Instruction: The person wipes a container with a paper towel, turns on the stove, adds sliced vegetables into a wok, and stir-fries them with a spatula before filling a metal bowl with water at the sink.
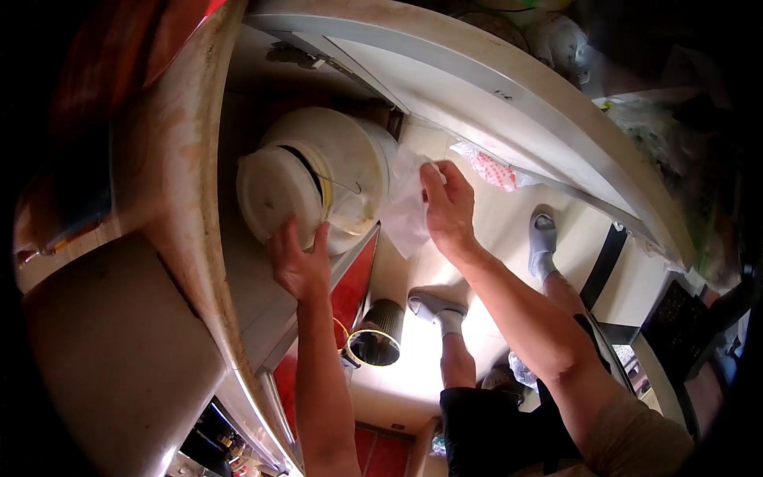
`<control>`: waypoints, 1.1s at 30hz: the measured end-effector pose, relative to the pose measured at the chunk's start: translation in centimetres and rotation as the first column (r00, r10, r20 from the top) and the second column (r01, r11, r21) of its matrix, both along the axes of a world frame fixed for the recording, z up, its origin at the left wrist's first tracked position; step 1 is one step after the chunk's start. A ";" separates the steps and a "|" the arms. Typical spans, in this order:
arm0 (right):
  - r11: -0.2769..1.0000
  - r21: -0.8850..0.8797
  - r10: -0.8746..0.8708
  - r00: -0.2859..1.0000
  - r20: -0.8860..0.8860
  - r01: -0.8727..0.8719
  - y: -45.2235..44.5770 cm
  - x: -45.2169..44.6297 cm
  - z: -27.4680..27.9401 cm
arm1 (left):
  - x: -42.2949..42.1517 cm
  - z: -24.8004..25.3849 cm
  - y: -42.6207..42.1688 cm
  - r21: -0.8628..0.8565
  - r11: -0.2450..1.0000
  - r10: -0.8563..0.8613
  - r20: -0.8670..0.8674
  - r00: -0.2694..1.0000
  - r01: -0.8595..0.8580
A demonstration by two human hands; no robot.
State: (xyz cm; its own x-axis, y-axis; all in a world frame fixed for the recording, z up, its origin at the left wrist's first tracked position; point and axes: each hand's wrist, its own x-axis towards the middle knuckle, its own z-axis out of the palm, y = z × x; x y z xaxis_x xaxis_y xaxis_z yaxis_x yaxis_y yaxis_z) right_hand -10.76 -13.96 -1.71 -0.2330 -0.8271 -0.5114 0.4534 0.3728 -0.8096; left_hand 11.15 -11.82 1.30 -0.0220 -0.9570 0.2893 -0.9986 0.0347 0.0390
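A large off-white bucket with a thin wire handle stands inside the cabinet at upper centre. Its round white lid sits askew, and a dark gap shows between lid and rim. My left hand grips the lid's near edge, thumb apart from the fingers. Over on the bucket's right side, my right hand pinches a thin translucent plastic bag, which hangs down limp. The bucket's contents are hidden.
A pale counter edge curves along the left, and another counter edge arches over the top right. On the floor stands a dark waste bin with a yellow rim. A red-and-white plastic bag lies beyond my right hand.
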 end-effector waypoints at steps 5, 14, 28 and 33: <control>0.975 0.189 0.127 0.990 -0.057 -0.114 3.1 -1.3 -2.2 | 0.2 -1.9 0.3 -0.026 0.999 -0.038 0.050 0.998 0.039; 0.914 0.220 0.372 0.921 -0.117 -0.341 6.9 -1.0 -6.8 | 0.1 0.4 -2.0 0.090 0.993 -0.083 0.004 0.997 0.082; 0.779 0.345 0.604 0.776 -0.184 -0.524 7.9 -1.2 -5.7 | -1.1 0.6 -3.0 0.056 0.998 0.003 -0.115 0.993 0.004; 0.803 0.361 0.576 0.774 -0.263 -0.475 6.0 0.2 -8.2 | -1.5 0.0 1.2 -0.111 0.990 0.051 -0.314 0.948 -0.090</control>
